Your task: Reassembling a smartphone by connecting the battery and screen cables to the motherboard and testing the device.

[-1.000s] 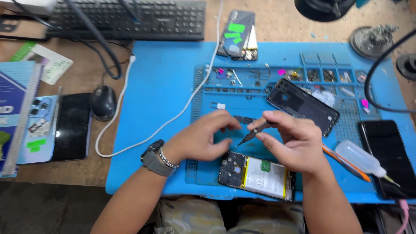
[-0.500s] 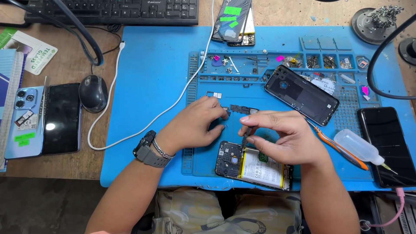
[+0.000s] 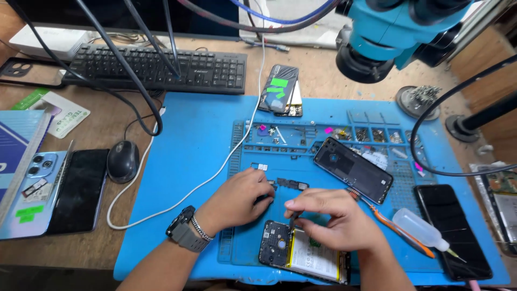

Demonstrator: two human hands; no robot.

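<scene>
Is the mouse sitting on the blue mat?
No, the mouse rests on the bare wooden desk, just left of the blue mat.

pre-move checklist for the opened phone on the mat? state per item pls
1. Opened phone flat on the blue mat, inside facing up: ok.
2. Right hand has a thin dark tool pinched in its fingers, tip pointing down at the phone's top edge: ok.
3. Left hand steadying the phone: cannot tell; it rests on the mat just above the phone, contact hidden.
4. Small dark loose part lies on the mat apart from both hands: ok.
5. White cable runs across the mat close to the left hand: not ok.
6. Squeeze bottle lies on its side beside the right forearm: not ok.
</scene>
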